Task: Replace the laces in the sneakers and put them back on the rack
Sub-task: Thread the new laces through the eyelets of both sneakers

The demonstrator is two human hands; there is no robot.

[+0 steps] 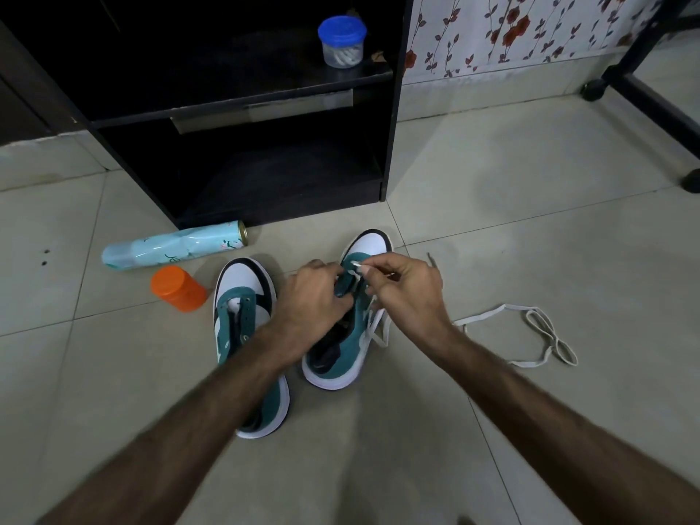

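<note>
Two teal, white and black sneakers stand on the tiled floor, toes pointing away from me. My left forearm partly covers the left sneaker (242,297), which has no lace. My left hand (314,297) grips the eyelet flap of the right sneaker (341,358). My right hand (405,289) pinches the tip of a white lace (373,323) over that sneaker's front eyelets; the lace hangs down its right side. A second white lace (545,327) lies loose on the floor to the right. The black rack (242,108) stands behind the sneakers.
A light blue spray can (174,246) lies on the floor left of the sneakers, with an orange jar (178,288) beside it. A clear tub with a blue lid (342,41) sits on the rack's shelf. A black frame on castors (644,92) stands at the far right.
</note>
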